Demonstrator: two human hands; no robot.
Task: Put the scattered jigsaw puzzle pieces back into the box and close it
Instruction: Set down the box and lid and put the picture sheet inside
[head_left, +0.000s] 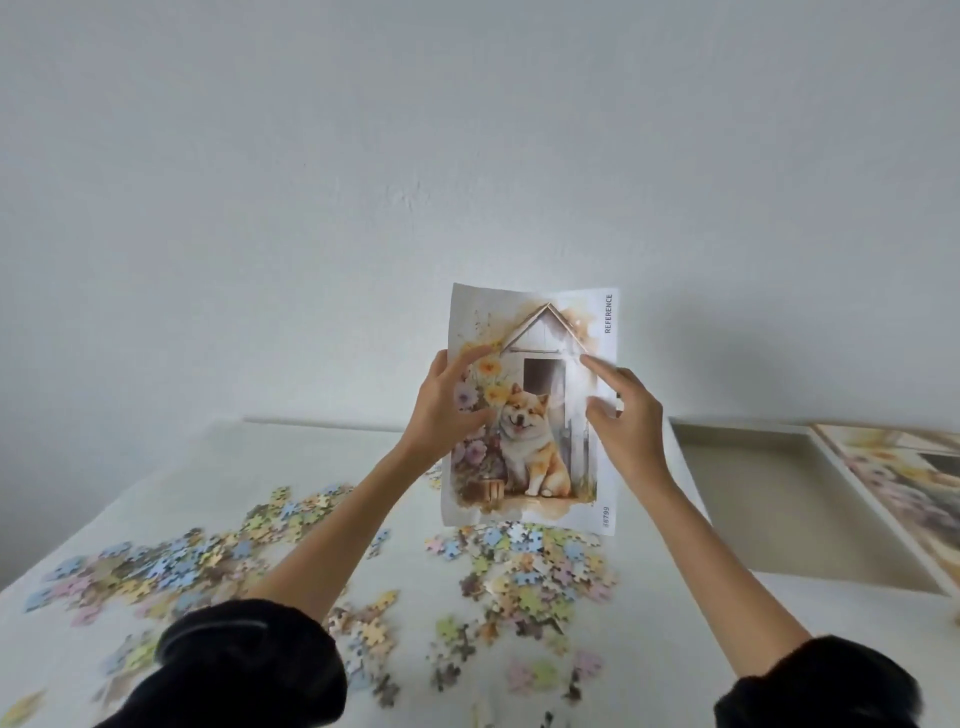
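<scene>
Your left hand (447, 402) and right hand (631, 421) held the reference sheet (540, 452); it needed laying flat in the box (769, 499), uncreased.

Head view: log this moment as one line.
left hand, right hand: hold reference sheet upright | puzzle pieces: scattered on table | box: open, right

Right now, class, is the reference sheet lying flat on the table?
No, the left hand and right hand hold the reference sheet upright above the scattered puzzle pieces.
</scene>
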